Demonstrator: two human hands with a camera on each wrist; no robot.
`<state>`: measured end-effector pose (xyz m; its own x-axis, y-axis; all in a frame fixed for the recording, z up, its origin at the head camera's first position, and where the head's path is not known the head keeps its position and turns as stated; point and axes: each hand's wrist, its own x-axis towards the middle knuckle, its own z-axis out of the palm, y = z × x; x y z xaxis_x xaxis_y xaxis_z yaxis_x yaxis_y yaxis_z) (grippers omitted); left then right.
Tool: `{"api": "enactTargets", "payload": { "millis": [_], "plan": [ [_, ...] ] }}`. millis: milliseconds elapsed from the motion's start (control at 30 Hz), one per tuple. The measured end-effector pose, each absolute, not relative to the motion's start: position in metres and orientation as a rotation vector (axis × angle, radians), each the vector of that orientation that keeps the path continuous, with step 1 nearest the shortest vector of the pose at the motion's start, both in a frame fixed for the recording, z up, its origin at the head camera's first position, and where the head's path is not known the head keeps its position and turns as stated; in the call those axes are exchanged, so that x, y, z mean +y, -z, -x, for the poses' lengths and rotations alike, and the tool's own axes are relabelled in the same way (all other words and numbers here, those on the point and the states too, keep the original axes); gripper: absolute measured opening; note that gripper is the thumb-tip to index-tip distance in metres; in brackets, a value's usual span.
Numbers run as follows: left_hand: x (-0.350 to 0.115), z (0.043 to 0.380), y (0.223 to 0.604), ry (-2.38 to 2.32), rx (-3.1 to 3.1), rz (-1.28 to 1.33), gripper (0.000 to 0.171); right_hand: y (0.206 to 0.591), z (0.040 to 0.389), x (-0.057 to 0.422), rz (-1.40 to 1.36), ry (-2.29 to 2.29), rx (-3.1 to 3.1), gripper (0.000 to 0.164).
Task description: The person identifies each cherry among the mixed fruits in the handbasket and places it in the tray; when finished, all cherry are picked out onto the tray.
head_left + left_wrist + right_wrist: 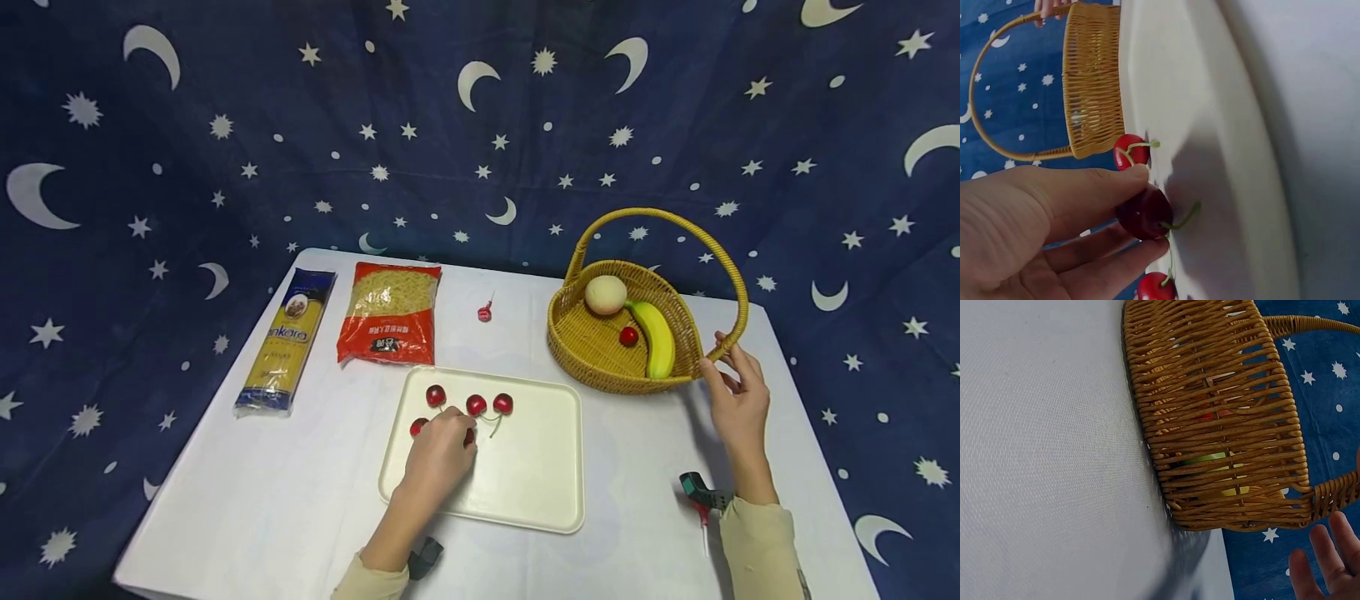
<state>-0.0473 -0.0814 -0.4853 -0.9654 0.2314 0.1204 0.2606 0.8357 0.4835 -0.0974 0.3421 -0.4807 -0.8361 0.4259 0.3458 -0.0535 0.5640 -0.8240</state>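
Note:
My left hand [442, 454] pinches a dark red cherry [1145, 214] between thumb and fingers, close over a cream tray [536, 458]. Several other cherries [503, 404] with green stems lie around it at the tray's far left part. On the right, my right hand [741, 400] holds the lower end of the handle of a woven basket [600, 379], thumb and forefinger at the handle, other fingers extended in the right wrist view. Inside the basket are a banana [658, 340], a pale round fruit [606, 295] and a red cherry [628, 336].
At the back left lie a red bag of pasta [388, 312] and a long blue-and-yellow pasta pack [287, 342]. A small red wrapped lollipop [484, 312] is behind the tray. A thin red item with a white stick [703, 518] lies by my right wrist. A starry curtain [420, 167] hangs behind.

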Motion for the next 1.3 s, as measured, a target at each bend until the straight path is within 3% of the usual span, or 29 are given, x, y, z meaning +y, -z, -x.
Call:
{"api": "enactTargets", "payload": {
  "millis": [233,600,867,1300],
  "plan": [
    [-0.079,0.046,0.486,0.824,-2.931,0.365,0.035,0.480,0.098,0.345,0.301,-1.231,-2.292,0.051],
    [-0.081,0.059,0.470,0.997,-2.815,0.347,0.030,0.479,0.097,0.344,0.321,-1.239,-2.299,0.050],
    [-0.067,0.086,0.460,1.018,-2.684,0.508,0.029,0.479,0.097,0.345,0.300,-1.239,-2.283,0.051],
    [-0.005,0.144,0.452,1.081,-2.650,0.799,0.033,0.481,0.097,0.344,0.264,-1.253,-2.268,0.051]
  ]
}}
